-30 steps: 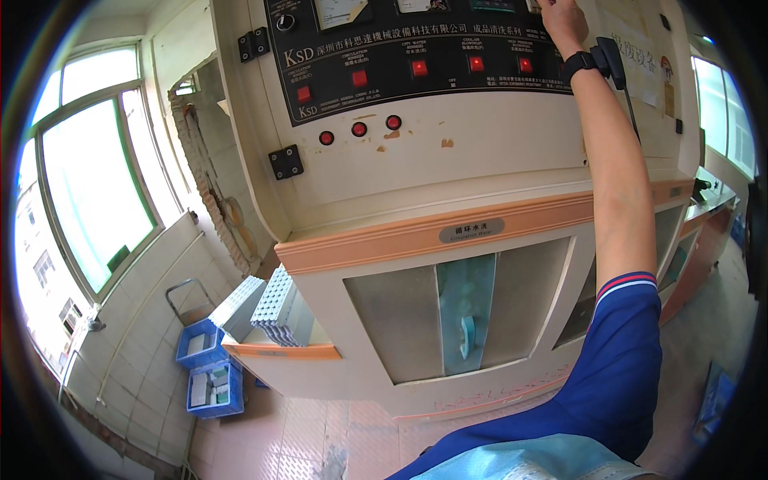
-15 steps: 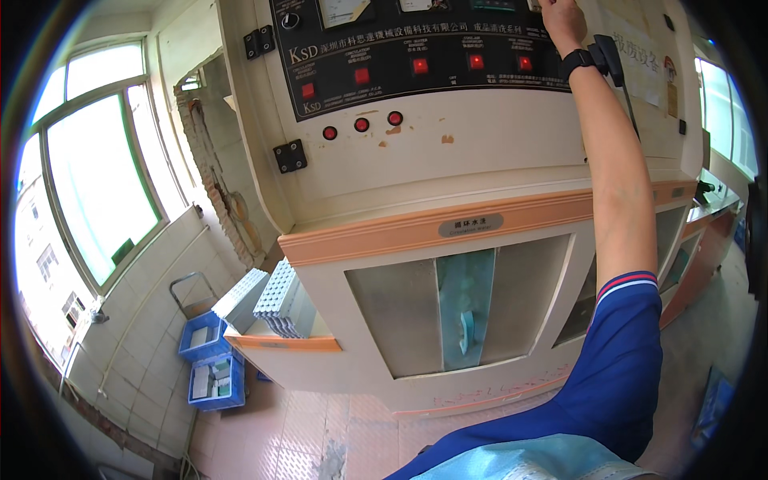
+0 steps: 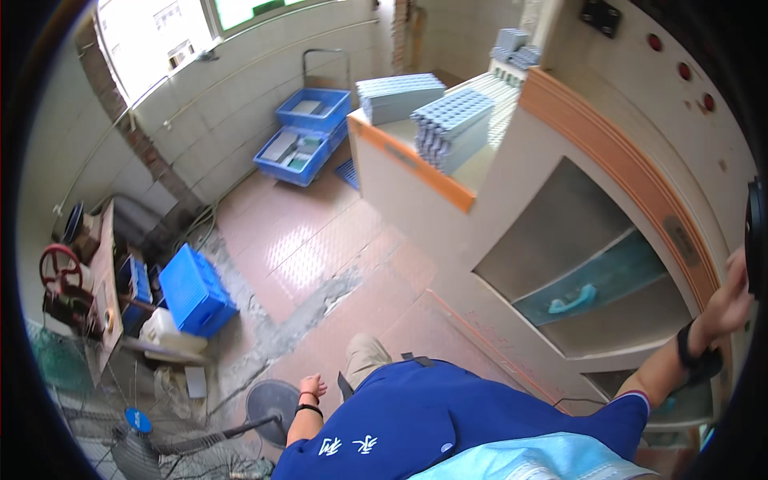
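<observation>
My left hand (image 3: 314,386) hangs low beside my body, above the pink tiled floor. Its fingers look loosely bent and apart, with nothing seen in them. A red band and a black band circle that wrist. At the right edge of the picture, my right hand (image 3: 726,302) is raised beside the orange trim (image 3: 620,148) of the large cream machine (image 3: 512,200). A dark shape at the rim hides its fingertips, so its grip does not show. Below the trim is a window panel with a turquoise handle (image 3: 574,299).
Stacks of grey-blue ridged pieces (image 3: 456,120) stand on the machine's end shelf. Blue crates (image 3: 292,160) with flat pieces sit by the tiled wall. At left are a blue box (image 3: 196,292), a bench with a red wheel (image 3: 60,268) and a fan (image 3: 136,448).
The view has swung left and down from the control panel. My right hand has come down from the panel's upper part. My left hand has come into view.
</observation>
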Tool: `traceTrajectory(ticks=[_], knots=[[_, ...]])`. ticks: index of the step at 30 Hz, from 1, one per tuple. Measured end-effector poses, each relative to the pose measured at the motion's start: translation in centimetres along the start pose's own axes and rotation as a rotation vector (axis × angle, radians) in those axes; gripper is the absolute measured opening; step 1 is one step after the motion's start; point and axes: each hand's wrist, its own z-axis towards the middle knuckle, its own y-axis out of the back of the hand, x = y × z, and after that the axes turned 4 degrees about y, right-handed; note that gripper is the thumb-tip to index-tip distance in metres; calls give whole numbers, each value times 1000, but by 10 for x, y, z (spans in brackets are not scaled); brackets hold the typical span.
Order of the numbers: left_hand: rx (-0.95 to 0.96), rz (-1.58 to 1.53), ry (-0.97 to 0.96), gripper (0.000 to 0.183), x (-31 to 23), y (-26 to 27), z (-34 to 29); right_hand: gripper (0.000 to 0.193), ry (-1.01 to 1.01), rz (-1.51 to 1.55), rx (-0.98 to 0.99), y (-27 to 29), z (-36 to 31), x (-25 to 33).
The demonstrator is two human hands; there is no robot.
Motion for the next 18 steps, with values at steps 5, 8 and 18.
traceTrajectory(ticks=[5,8,18], knots=[[-118,-82,90,32,11,25,-7,7,-90,555,482,-155,-95,168],[-96,-152,170,34,-7,40,13,7,-405,783,653,-248,-135,240],[-139,-258,170,26,-180,169,68,9,-817,1298,1167,-521,-161,481]])
